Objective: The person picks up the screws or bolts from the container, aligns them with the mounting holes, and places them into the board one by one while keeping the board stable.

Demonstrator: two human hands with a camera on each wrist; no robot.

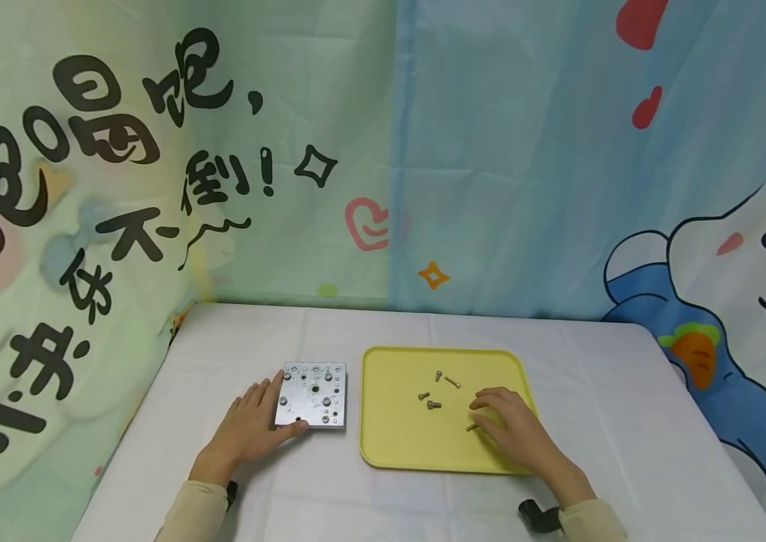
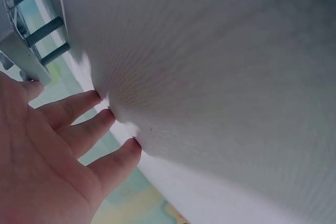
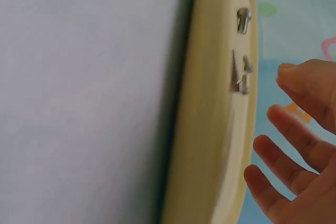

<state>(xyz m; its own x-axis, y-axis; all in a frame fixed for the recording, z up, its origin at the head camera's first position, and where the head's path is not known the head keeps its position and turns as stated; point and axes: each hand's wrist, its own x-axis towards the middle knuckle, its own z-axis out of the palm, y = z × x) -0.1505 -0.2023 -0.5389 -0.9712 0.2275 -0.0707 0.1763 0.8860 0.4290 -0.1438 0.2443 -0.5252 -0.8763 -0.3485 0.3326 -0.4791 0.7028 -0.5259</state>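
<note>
My left hand (image 1: 250,421) holds a square silver metal plate (image 1: 297,399) at its left side and near edge, thumb at the front. Bolts and holes dot its top; threaded bolts (image 2: 44,31) stick out beneath it in the left wrist view. The other left fingers (image 2: 86,129) touch the white cloth. Above the right part of a yellow tray (image 1: 396,444), my right hand (image 1: 511,433) pinches a small screw (image 1: 471,427) at thumb and forefinger. The screw is mostly hidden. Several other screws (image 1: 434,405) lie loose on the tray.
A white cloth (image 1: 627,421) covers the table. Printed curtains (image 1: 505,150) hang behind it and at the left. The tray's raised rim (image 1: 444,349) stands just right of the plate, with a narrow gap between them.
</note>
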